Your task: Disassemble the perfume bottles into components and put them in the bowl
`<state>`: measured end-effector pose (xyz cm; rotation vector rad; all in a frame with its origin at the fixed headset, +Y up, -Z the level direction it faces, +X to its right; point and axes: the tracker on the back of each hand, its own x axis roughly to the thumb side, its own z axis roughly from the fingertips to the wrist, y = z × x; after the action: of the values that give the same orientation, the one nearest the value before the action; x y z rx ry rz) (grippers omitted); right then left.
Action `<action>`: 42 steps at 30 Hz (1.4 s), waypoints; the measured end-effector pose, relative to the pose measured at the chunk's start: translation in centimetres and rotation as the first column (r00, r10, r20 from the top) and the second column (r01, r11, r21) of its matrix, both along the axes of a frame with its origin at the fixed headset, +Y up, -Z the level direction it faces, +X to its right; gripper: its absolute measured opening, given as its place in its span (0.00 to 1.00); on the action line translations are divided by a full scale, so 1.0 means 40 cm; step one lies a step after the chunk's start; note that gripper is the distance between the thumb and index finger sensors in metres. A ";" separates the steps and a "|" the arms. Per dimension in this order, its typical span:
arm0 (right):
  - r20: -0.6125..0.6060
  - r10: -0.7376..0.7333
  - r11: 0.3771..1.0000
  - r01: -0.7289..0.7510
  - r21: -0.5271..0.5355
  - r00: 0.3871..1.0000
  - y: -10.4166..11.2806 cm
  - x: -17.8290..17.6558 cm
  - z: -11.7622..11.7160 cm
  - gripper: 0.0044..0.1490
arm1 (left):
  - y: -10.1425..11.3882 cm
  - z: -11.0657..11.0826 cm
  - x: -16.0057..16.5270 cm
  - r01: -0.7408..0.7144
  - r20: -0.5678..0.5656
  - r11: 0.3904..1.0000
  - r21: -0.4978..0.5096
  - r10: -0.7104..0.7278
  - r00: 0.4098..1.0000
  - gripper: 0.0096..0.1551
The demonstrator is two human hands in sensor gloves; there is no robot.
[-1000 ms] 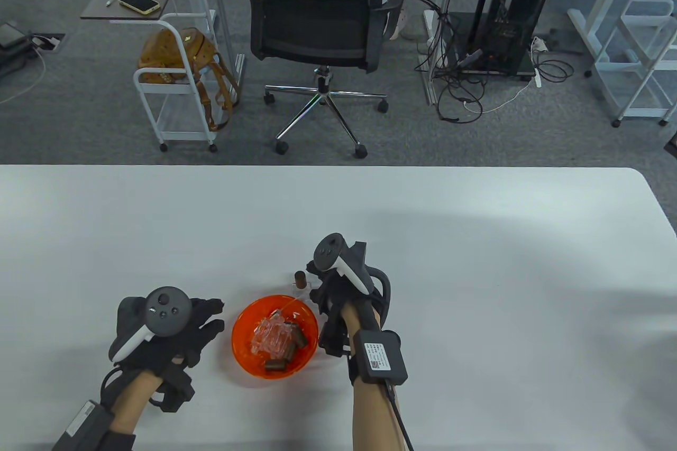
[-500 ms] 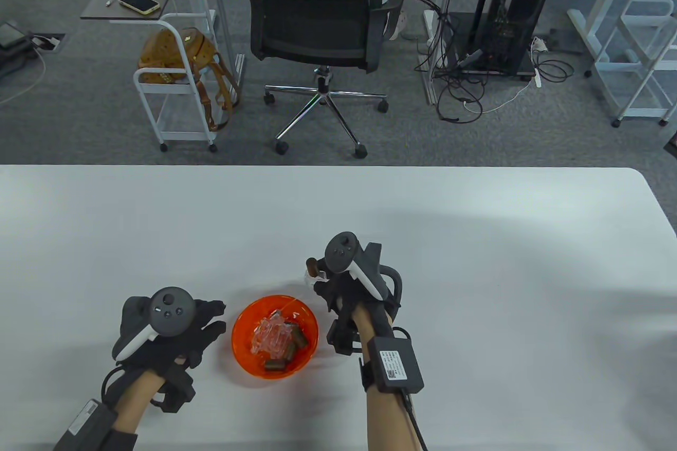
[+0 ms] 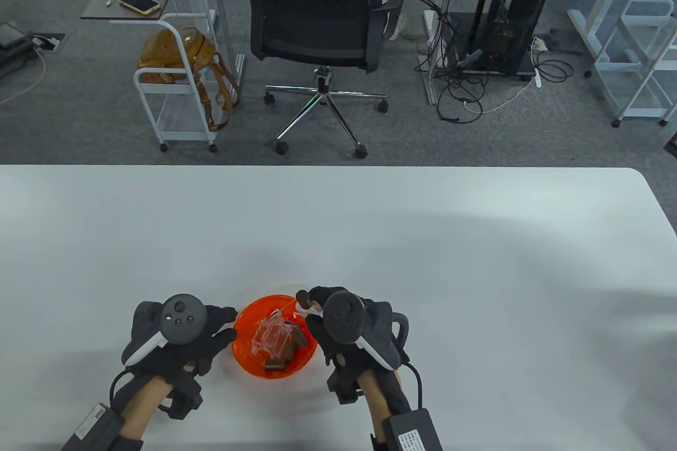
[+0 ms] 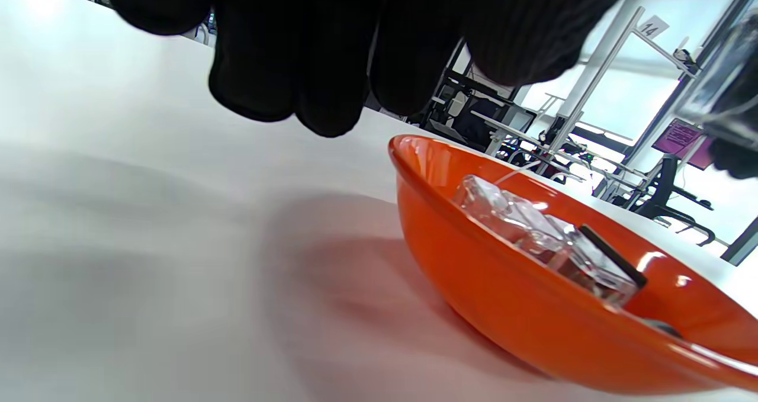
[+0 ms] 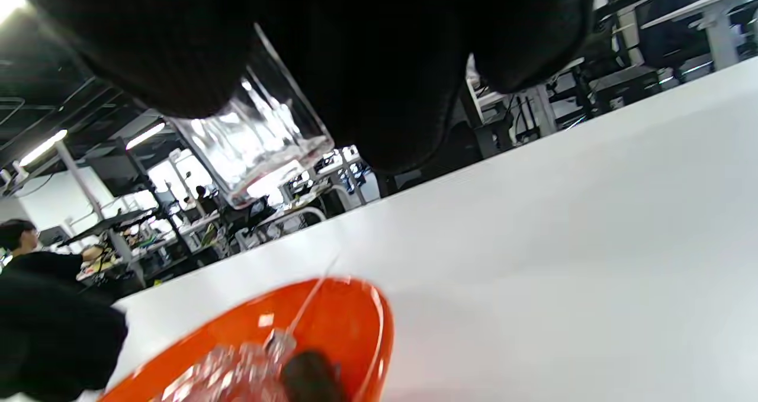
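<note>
An orange bowl sits near the table's front edge, holding several clear glass bottle bodies and brown caps. My right hand grips a clear perfume bottle with a brown cap over the bowl's right rim. The right wrist view shows the glass body between my gloved fingers, above the bowl. My left hand lies flat beside the bowl's left rim, fingers straight, holding nothing. The left wrist view has the bowl close under my fingers.
The white table stretches wide around the bowl. Beyond its far edge stand an office chair, a white cart with a brown bag, and a computer tower with cables.
My right hand lifted the capped bottle from behind the bowl and drew it back over the bowl's right rim. The left hand slid slightly right, closer to the bowl.
</note>
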<state>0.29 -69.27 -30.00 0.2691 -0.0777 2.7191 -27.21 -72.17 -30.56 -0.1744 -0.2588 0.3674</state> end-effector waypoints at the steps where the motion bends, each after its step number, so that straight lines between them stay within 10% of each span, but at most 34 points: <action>1: -0.006 0.015 1.000 -0.016 -0.004 1.000 -0.006 -0.006 0.001 0.35 | 0.002 0.001 0.002 -0.003 0.004 1.000 0.003 0.003 1.000 0.36; 12: -0.065 0.235 0.972 -0.234 0.018 0.970 -0.043 -0.077 0.019 0.35 | 0.063 0.037 0.066 -0.329 0.117 0.940 0.089 0.318 0.941 0.43; 25: -0.023 0.304 0.951 -0.302 0.068 0.952 -0.020 -0.063 0.024 0.35 | 0.110 0.046 0.095 -0.315 0.084 0.907 0.280 0.304 0.949 0.30; 35: 0.086 0.067 0.996 -0.063 -0.056 0.994 -0.018 0.048 0.002 0.36 | 0.005 0.053 0.249 0.165 0.201 0.942 0.293 -0.230 0.952 0.29; 42: 0.032 0.073 0.994 -0.070 -0.086 0.997 -0.026 0.020 0.007 0.37 | 0.016 0.050 0.211 0.091 0.163 0.963 0.252 -0.135 0.977 0.39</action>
<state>1.08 -70.30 -29.72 0.2026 0.0388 2.7903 -18.78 -71.54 -28.54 0.0208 -0.4669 0.2030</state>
